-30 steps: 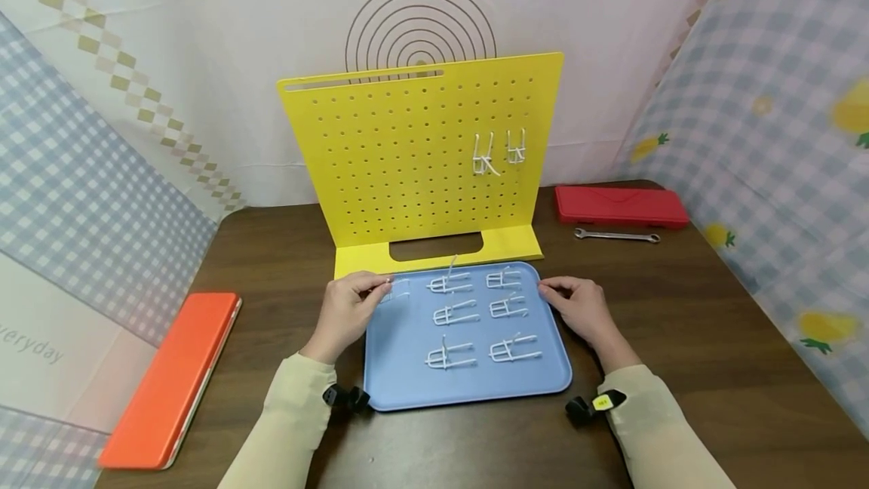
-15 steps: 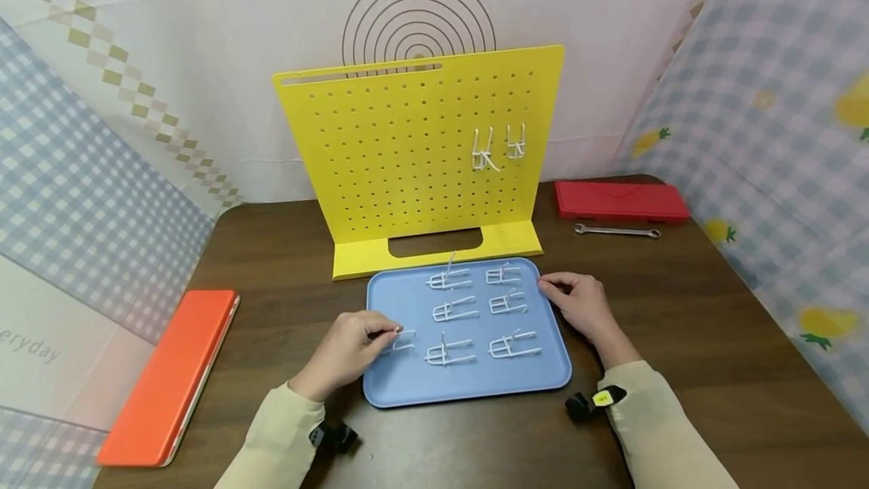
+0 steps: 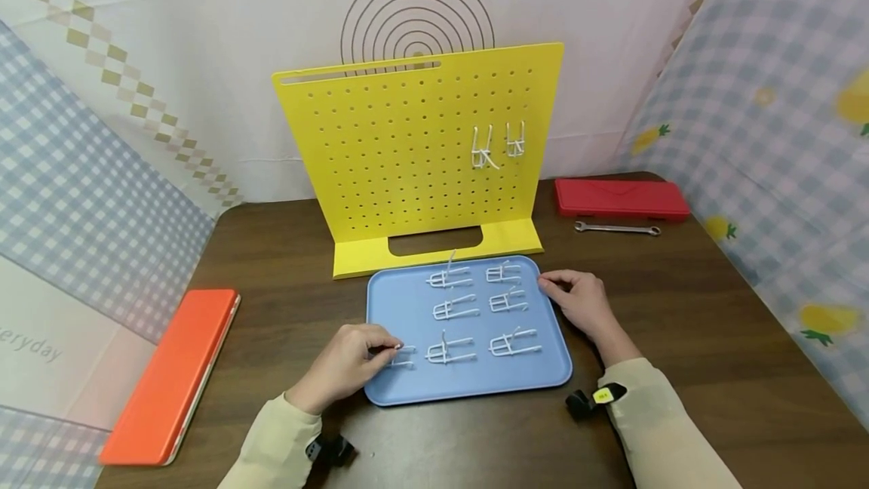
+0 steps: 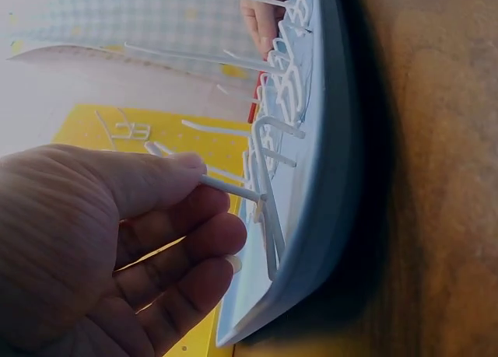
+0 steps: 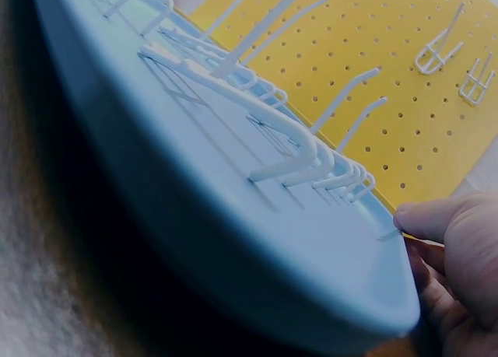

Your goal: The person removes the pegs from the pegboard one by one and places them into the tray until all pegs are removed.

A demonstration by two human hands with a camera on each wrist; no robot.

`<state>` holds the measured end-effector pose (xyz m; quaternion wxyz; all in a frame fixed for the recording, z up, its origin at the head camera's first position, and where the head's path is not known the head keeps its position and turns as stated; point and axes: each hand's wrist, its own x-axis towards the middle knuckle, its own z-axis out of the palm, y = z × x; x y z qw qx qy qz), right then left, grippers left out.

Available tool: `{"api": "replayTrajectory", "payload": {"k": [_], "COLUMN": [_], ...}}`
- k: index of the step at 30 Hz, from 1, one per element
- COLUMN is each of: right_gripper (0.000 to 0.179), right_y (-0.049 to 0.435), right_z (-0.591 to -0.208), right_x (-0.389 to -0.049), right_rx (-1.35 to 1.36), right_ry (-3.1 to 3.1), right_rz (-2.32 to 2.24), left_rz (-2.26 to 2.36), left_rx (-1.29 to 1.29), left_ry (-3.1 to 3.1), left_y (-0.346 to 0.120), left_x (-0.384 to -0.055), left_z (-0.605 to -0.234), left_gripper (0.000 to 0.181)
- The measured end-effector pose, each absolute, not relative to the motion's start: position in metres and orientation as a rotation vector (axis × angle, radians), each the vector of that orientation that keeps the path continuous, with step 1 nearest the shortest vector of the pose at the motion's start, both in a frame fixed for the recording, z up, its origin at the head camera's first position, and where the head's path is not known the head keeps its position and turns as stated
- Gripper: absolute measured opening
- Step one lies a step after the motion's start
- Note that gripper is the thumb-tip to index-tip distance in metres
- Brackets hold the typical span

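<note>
My left hand [image 3: 346, 364] pinches a white wire pegboard hook [image 4: 232, 188] by its prong between thumb and forefinger. That hook is low over the front left of the blue tray [image 3: 468, 397], partly hidden by the fingers in the head view. My right hand [image 3: 577, 299] pinches the tray's rim near the back right corner, thumb on top and fingers below. Several more white hooks lie on the tray in two columns, among them a front right hook [image 3: 514, 342] and a front middle hook [image 3: 449, 352].
Behind the tray stands a yellow pegboard [image 3: 400, 149], with a left hook [image 3: 482, 158] and a right hook [image 3: 516, 143] hung at its upper right. A red case [image 3: 621, 198] and a wrench [image 3: 616, 229] lie back right. An orange-red flat case [image 3: 170, 376] lies left.
My left hand has brought the hook from the tray's back left corner toward me, to its front left, beside the front middle hook. The right hand has stayed at the rim.
</note>
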<state>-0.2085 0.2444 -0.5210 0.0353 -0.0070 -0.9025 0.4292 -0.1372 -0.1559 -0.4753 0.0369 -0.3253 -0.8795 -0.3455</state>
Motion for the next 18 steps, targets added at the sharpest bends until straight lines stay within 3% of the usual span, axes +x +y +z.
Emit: {"api": "replayTrajectory", "payload": {"k": [18], "right_gripper": [0.030], "right_y": [0.2445], "right_z": [-0.5204], "right_x": [-0.2083], "right_rx": [-0.028], "right_ry": [-2.777], "right_rz": [1.340], "left_rz": [-1.091], "left_rx": [-1.032], "left_ry": [-2.700], "left_y": [-0.1531], "left_x": [-0.1337], "left_z": [-0.4761], "left_gripper": [0.010]}}
